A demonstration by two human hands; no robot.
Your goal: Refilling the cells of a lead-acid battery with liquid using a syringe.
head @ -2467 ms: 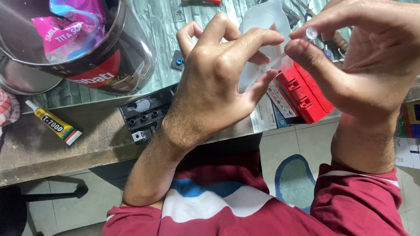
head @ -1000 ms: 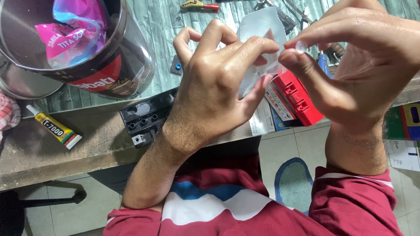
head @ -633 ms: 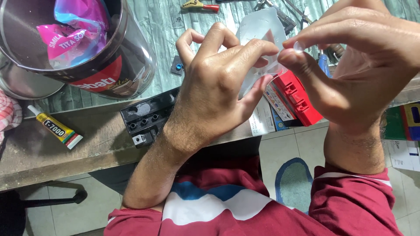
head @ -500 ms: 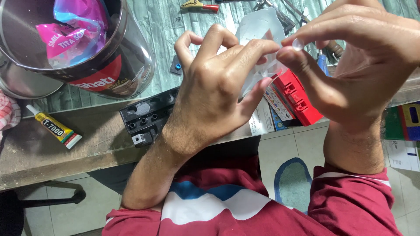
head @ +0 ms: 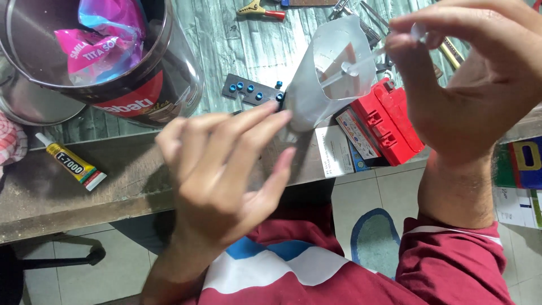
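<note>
Translucent plastic pouch (head: 333,73) hangs pinched at its tube end by the right hand (head: 474,90). Left hand (head: 226,169), fingers spread open, touches its lower corner above the counter (head: 113,186).

There is one camera. It sits on the person's head and looks almost straight down. It is very close to the hands, so they look big. The left hand (head: 226,181) fills the middle of the frame, and the right hand (head: 468,85) fills the upper right. The table (head: 141,186) runs across the top half, and its near edge crosses the middle from left to right. Below that edge, the camera looks down past the table at the person's red shirt (head: 350,271) in the lower middle and the tiled floor (head: 84,271) in the lower left. The far side of the table is cut off at the top.
</note>
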